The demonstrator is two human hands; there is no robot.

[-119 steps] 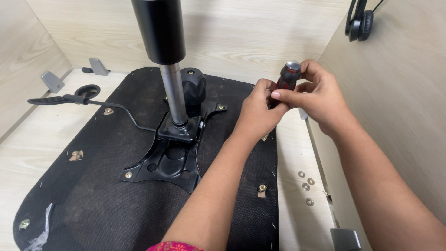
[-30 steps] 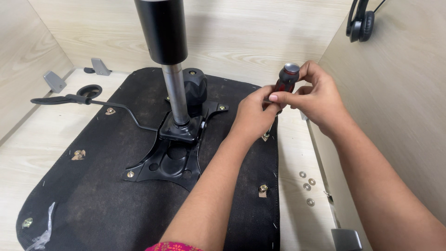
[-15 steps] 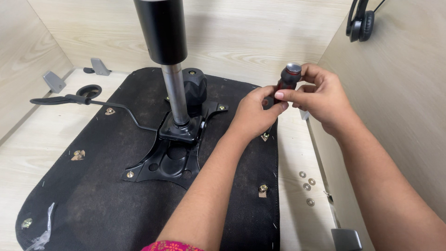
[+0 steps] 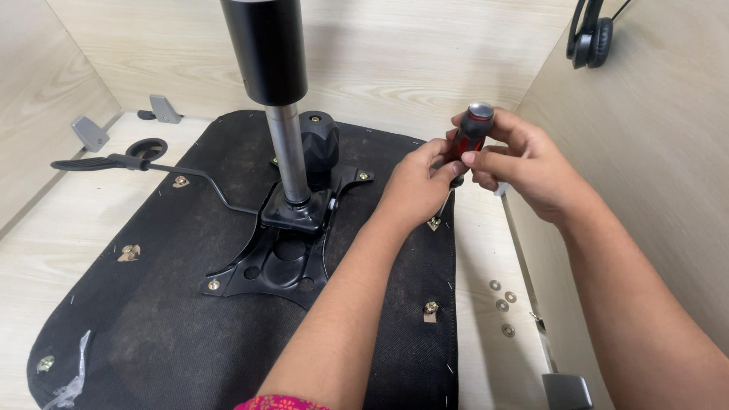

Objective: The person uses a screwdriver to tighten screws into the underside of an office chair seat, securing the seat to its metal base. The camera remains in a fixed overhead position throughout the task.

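Observation:
An upturned black chair seat (image 4: 152, 319) lies on the wooden surface, with a black metal mechanism plate (image 4: 281, 262) bolted to it and a gas cylinder (image 4: 277, 91) rising upright from it. My right hand (image 4: 524, 163) grips the red-and-black handle of a screwdriver (image 4: 469, 135), held upright over the seat's right edge. My left hand (image 4: 416, 186) steadies the lower part of the screwdriver near a brass bolt fitting (image 4: 434, 222). The tool's tip is hidden behind my left hand.
A black lever (image 4: 137, 165) sticks out to the left of the plate. Several washers (image 4: 503, 304) lie on the surface at right. Grey brackets (image 4: 91, 133) sit at the back left, a black headset (image 4: 591, 34) hangs on the right wall, and another brass fitting (image 4: 430, 310) sits near the seat's edge.
Both hands and the screwdriver have stayed in almost the same spot; the handle has shifted only slightly in my right hand's fingers.

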